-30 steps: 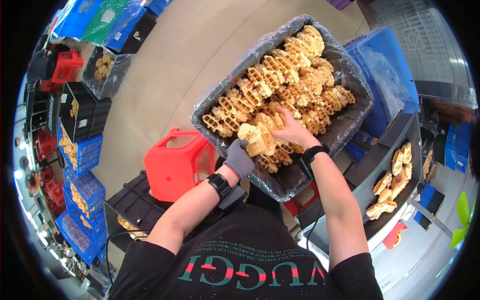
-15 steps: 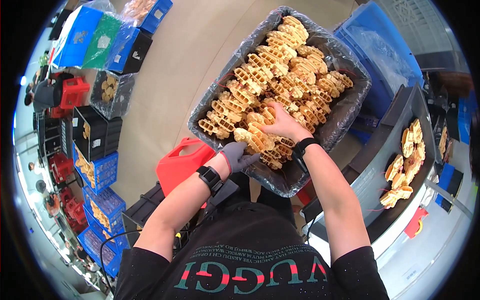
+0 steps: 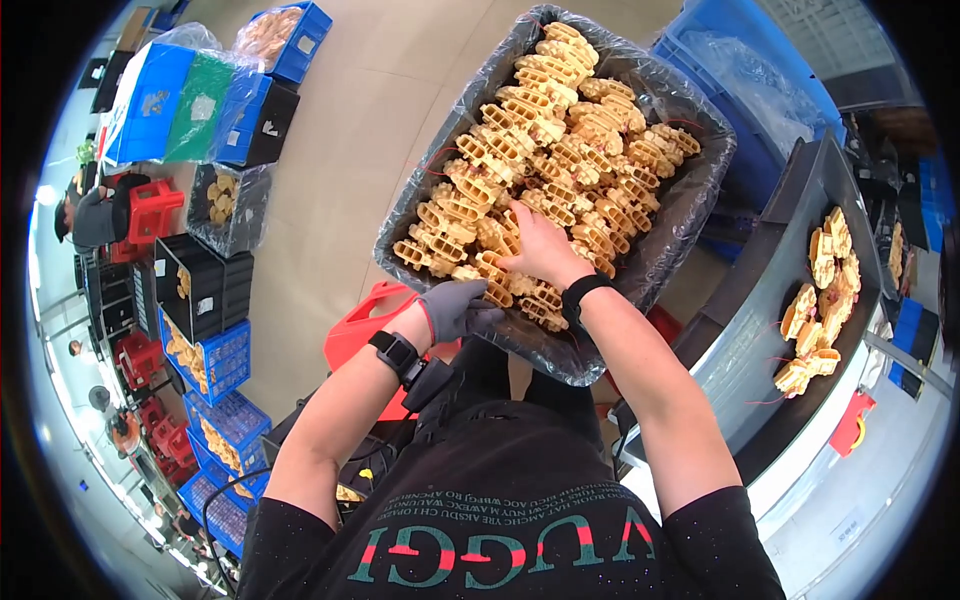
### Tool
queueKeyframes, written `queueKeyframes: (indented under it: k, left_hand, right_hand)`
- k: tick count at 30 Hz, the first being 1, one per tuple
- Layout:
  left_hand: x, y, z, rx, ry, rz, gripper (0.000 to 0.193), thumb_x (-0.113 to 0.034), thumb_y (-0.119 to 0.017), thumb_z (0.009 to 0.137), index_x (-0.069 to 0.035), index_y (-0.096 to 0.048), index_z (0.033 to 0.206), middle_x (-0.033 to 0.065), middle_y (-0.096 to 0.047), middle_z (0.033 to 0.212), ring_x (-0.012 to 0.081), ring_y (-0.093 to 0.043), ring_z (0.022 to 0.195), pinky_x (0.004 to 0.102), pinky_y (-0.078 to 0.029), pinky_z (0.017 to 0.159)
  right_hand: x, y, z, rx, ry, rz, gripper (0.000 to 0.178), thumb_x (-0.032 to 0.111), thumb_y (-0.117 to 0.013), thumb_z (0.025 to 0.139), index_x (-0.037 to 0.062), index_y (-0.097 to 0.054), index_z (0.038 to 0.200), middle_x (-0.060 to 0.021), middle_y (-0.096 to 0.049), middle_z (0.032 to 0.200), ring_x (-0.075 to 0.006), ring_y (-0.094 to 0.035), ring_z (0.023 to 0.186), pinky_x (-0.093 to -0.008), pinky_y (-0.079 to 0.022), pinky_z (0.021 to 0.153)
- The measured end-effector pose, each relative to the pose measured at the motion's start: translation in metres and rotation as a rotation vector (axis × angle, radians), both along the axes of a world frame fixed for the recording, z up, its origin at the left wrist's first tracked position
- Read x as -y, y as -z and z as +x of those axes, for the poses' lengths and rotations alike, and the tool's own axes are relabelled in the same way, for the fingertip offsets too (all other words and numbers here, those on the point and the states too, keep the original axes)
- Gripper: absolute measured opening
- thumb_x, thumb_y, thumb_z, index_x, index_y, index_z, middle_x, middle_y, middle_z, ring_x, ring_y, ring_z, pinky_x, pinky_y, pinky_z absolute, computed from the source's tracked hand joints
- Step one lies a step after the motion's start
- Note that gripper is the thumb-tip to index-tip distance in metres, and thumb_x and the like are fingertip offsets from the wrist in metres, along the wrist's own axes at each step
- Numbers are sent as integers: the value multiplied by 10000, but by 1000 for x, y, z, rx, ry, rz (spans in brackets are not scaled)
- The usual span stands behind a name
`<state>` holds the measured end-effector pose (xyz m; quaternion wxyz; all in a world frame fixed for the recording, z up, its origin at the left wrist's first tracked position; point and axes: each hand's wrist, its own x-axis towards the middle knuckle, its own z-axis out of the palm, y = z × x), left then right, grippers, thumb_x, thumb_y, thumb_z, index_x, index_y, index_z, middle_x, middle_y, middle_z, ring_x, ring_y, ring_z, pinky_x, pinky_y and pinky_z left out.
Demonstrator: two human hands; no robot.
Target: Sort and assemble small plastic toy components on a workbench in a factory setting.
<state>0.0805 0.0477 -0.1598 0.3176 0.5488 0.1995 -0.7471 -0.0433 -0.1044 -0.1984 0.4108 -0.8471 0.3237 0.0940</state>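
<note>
Head: lined bin point(image 3: 698, 195) (beige floor point(image 3: 340, 150))

Black shirt point(image 3: 400, 500) bears large green-and-red capitals point(image 3: 493, 545), inverted in view, with smaller green lines point(image 3: 520, 480) above; white labels point(image 3: 203, 107) appear on a green bin point(image 3: 187, 130), a black bin point(image 3: 265, 145) near it and a black crate point(image 3: 225, 270), their print too small to read

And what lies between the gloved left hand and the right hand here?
Cream-coloured moulded parts lie between the left hand and the right hand, inside the plastic-lined bin; this shows in the head view.
</note>
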Motion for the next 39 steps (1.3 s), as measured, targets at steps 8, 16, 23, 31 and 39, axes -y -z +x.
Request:
queueKeyframes:
  k: [8, 16, 23, 31, 39]
  left_hand:
    - [7, 6, 8, 213, 468, -23, 394, -355, -474, 957, -8, -551, 1128, 157, -694, 943, 183, -661, 644, 231, -403, 449]
    - [-3, 21, 3, 535, 658, -186, 418, -347, -457, 915, 33, -617, 982, 147, -689, 794, 205, -633, 607, 299, -466, 523]
    - [17, 14, 16, 530, 1049, -243, 415, -325, -447, 888, 34, -631, 987, 162, -685, 862, 224, -657, 684, 317, -509, 651]
    - [24, -36, -26, 1304, 1378, -334, 268, -286, -569, 843, -110, -631, 1036, 131, -655, 1001, 306, -629, 952, 419, -498, 812]
    - [17, -1, -37, 1717, 1433, -889, 354, -190, -712, 670, -193, -622, 1012, 40, -563, 953, 246, -549, 974, 389, -440, 848]
  right_hand:
    - [2, 16, 1, -43, 88, 133, 968, 484, -766, 701, 176, -248, 1458, -219, -504, 1280, -376, -499, 1187, -519, -395, 966]
    - [-9, -21, 7, -186, 78, 17, 885, 417, -753, 745, 119, -282, 1433, -230, -506, 1255, -363, -515, 1165, -505, -427, 947]
    - [-14, -18, 14, -168, 102, 27, 853, 384, -760, 748, 115, -303, 1416, -197, -485, 1276, -359, -526, 1158, -499, -423, 951]
    - [-5, -17, 15, -211, 54, 118, 842, 401, -718, 765, 142, -288, 1441, -196, -474, 1325, -360, -509, 1195, -531, -370, 996]
    - [26, 7, 7, -77, 155, 439, 599, 277, -533, 889, 22, -350, 1399, -227, -516, 1321, -331, -515, 1218, -383, -407, 1015]
